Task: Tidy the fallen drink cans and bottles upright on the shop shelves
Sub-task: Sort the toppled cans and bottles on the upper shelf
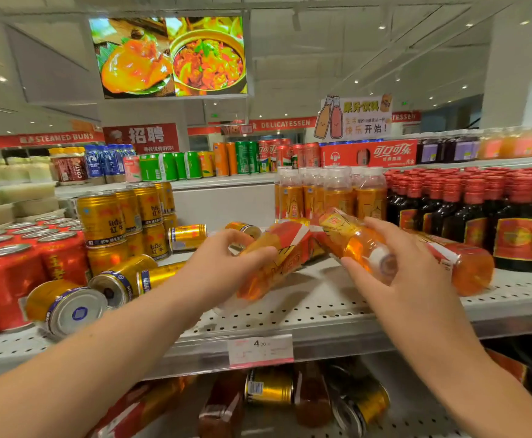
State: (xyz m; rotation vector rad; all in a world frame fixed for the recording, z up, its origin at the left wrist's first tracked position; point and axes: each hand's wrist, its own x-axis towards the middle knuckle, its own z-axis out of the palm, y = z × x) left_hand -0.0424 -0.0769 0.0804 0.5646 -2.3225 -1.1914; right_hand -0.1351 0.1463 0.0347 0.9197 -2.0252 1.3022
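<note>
Orange bottle (267, 267) lies on its side mid-shelf (321, 311), your left hand (226, 257) curled round it. Your right hand (410, 273) grips a second bottle (350, 241), tilted. Risk: your left forearm may sweep the fallen gold can (68, 308) off the shelf's front-left edge.

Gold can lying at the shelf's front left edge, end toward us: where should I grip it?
Probably wrap the gold can round its mid-body from above: it lies on its side, red cans crowd its left, another fallen can its right. The left hand is nearest but grips an orange bottle.
</note>
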